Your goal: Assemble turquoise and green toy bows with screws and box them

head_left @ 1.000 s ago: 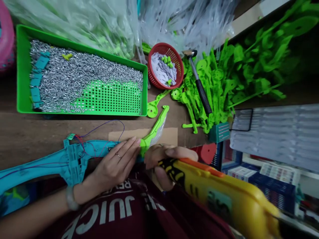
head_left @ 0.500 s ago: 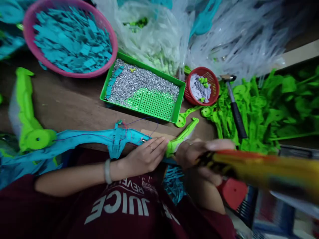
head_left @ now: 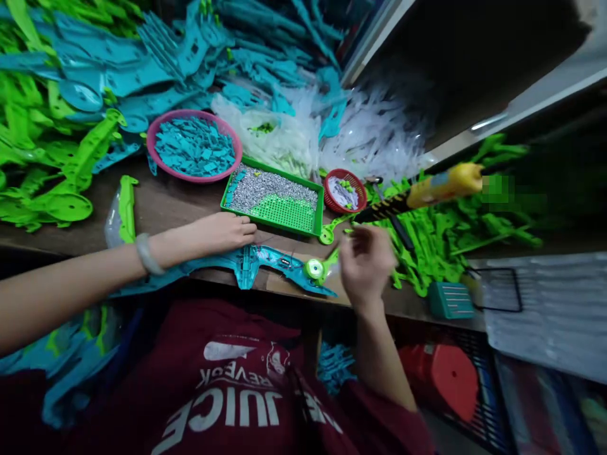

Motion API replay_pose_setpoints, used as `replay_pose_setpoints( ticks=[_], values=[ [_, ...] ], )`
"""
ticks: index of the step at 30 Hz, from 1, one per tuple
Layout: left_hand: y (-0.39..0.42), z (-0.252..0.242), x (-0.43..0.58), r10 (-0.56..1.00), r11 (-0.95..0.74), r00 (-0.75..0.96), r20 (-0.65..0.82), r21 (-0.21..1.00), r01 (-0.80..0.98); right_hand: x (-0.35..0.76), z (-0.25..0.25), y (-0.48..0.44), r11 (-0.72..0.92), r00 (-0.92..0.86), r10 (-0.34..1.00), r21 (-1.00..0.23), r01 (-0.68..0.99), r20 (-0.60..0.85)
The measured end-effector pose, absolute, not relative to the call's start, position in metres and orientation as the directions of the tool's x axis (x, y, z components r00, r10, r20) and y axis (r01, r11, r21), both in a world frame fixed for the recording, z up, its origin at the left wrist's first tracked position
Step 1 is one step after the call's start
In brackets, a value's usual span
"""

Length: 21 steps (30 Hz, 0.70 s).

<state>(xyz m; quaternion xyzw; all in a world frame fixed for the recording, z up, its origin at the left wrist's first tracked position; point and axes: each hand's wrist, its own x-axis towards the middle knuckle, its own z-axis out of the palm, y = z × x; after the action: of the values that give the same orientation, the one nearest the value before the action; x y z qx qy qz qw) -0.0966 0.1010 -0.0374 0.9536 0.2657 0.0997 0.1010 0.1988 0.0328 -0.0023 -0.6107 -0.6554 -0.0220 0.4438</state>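
Note:
A long blue plastic part [head_left: 244, 268] lies along the table's near edge, with thin wires and a small metal piece on it. At its right end is a green part with a round disc [head_left: 314, 269]. My left hand [head_left: 230, 230] is over the blue part by the tray's near rim, fingers pressed together; what they hold is hidden. My right hand [head_left: 367, 262] is raised beside the green part, fingers curled, contents unclear. A yellow and black driver-like tool [head_left: 427, 189] slants up just beyond my right hand; contact is unclear.
The green tray [head_left: 320, 218] holds small metal pieces. Behind are a pink basin [head_left: 239, 148] of blue pieces and a red basket [head_left: 364, 205]. Green parts [head_left: 431, 240] and a hammer [head_left: 402, 232] lie right; more parts pile up left [head_left: 61, 183].
The view has widened and shifted. My left hand has moved from the green part's joint to near the tray. My right hand has risen, and the yellow tool stands farther back.

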Motion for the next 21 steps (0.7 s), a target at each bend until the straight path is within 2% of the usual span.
replay_pose_setpoints(
  ticks=[1,3,6,8,11,16,19,21],
  values=[
    [0.105,-0.039,-0.097,0.465,-0.873,0.879,0.11,0.222,0.434,0.191,-0.006,0.028,0.236,0.017,0.898,-0.512,0.826,0.44],
    [0.105,-0.038,-0.098,0.342,-0.932,0.938,0.058,0.149,0.33,0.179,-0.018,0.026,0.155,-0.097,0.987,-0.576,0.802,0.13],
    [0.092,-0.032,-0.105,0.335,-0.942,0.937,0.097,0.048,0.332,0.171,-0.036,0.04,-0.02,-0.068,0.994,-0.767,0.642,-0.084],
    [0.08,-0.028,-0.11,0.365,-0.929,0.922,0.126,-0.018,0.37,0.17,-0.043,0.052,-0.09,-0.069,0.987,-0.849,0.521,-0.147],
    [0.068,-0.025,-0.111,0.452,-0.875,0.865,0.218,-0.081,0.477,0.17,-0.047,0.066,-0.156,-0.118,0.968,-0.905,0.396,-0.219],
    [0.075,-0.022,-0.086,0.425,-0.863,0.797,0.43,-0.073,0.5,0.174,-0.049,0.075,-0.23,-0.107,0.961,-0.949,0.214,-0.257],
    [0.082,-0.017,-0.067,0.416,-0.886,0.825,0.381,-0.036,0.463,0.185,-0.051,0.069,-0.246,-0.043,0.966,-0.956,0.161,-0.256],
    [0.085,-0.01,-0.058,0.493,-0.866,0.82,0.29,0.07,0.496,0.196,-0.051,0.061,-0.256,-0.007,0.966,-0.957,0.137,-0.259]
  ],
)
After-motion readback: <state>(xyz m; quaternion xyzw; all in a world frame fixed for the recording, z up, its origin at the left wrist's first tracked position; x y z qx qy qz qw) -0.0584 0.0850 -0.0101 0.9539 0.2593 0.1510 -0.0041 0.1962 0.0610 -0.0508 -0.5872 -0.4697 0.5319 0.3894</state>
